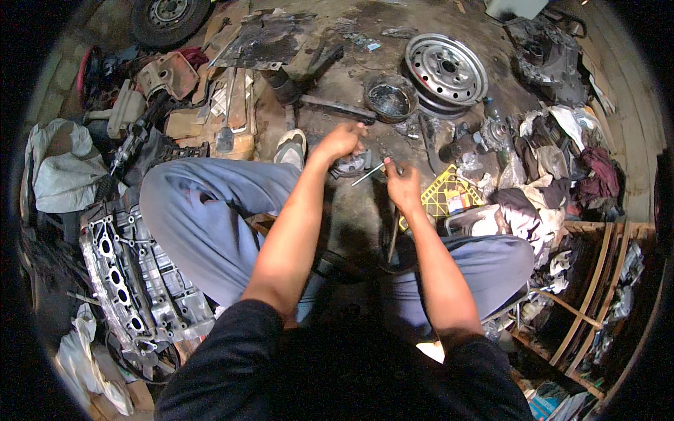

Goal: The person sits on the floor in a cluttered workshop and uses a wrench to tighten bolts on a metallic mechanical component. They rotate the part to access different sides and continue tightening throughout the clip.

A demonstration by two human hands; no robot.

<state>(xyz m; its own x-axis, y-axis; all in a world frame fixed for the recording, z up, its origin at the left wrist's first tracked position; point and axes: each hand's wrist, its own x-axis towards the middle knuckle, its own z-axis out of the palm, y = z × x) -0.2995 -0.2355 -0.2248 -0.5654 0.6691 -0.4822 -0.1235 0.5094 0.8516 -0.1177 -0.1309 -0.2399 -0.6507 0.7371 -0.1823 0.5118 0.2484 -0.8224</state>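
My left hand (342, 140) is above a small grey metal part (348, 165) on the dirty floor, its fingers curled; what they hold, if anything, I cannot make out. My right hand (403, 184) grips a thin silver rod-like tool (368, 175), which points down and left toward the floor beside that part. A black bar (330, 107) lies just beyond my left hand. A yellow plastic tray (442, 196) with small items is right of my right hand.
A round metal pan (390, 98) and steel wheel rim (444, 70) sit ahead. An engine head (140, 281) is by my left knee, a tire (167, 17) at far left back. Rags (526, 214) pile at right, beside a wooden rack (583, 302).
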